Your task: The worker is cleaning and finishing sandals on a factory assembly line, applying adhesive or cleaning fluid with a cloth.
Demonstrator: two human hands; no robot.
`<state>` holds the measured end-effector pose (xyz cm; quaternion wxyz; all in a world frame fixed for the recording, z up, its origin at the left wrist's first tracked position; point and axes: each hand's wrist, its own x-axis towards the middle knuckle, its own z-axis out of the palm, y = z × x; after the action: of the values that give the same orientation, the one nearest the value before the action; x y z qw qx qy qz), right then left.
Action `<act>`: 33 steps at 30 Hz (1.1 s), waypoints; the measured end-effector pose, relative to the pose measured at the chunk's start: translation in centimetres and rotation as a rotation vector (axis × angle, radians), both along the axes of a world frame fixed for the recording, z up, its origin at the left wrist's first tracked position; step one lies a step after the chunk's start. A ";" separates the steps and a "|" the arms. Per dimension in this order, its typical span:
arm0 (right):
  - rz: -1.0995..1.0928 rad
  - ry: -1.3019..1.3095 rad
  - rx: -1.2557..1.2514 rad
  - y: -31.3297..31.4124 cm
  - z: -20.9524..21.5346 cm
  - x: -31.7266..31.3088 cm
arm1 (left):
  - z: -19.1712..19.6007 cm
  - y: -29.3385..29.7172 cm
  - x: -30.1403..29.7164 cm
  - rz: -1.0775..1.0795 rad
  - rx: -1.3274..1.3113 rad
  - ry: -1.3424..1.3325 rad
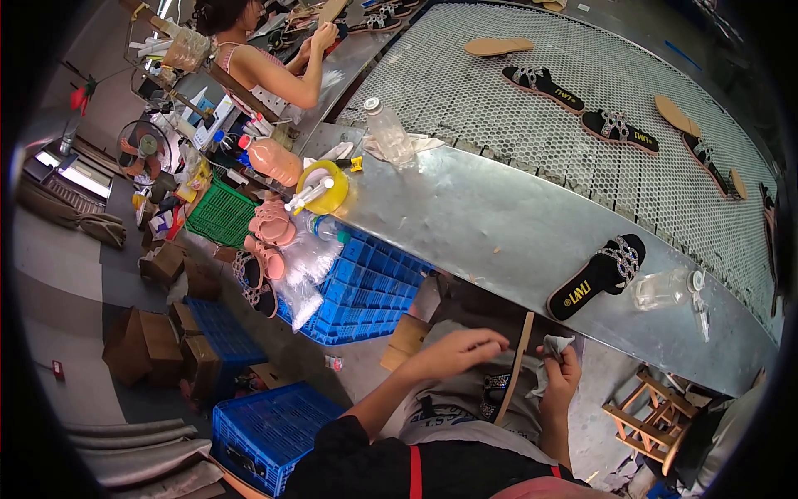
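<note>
My left hand [459,349] rests on a flat sandal [514,366] held edge-up over my lap, its tan sole rim facing the camera. My right hand [559,373] grips a crumpled whitish cloth [554,348] against the sandal's other side. On the metal counter [465,208] just beyond lies a black sandal with a jewelled strap [598,274], next to a tipped clear spray bottle [667,289].
Several black sandals [542,83] and tan soles [499,46] lie on a mesh conveyor [515,116]. Another person [274,66] works at the far left. Blue crates [357,291], a green basket [220,214], cardboard boxes [150,341] and a wooden stool [652,420] stand around.
</note>
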<state>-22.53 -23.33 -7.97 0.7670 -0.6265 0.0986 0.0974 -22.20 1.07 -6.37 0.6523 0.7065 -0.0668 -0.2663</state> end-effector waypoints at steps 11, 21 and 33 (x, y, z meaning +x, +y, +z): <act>0.000 -0.048 0.004 -1.3 -1.3 0.9 | 2.4 1.7 4.7 0.515 -0.262 -0.155; -0.014 -0.016 -0.006 -1.3 -1.4 1.3 | 1.2 0.9 4.5 0.556 -0.311 -0.054; -0.046 -0.024 0.020 -2.6 -2.5 1.6 | 0.5 -0.2 4.2 0.505 -0.228 0.029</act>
<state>-20.91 -25.95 -10.45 0.7765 -0.6173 0.1026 0.0733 -18.03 0.89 -5.89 0.7741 0.6190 0.0911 -0.0960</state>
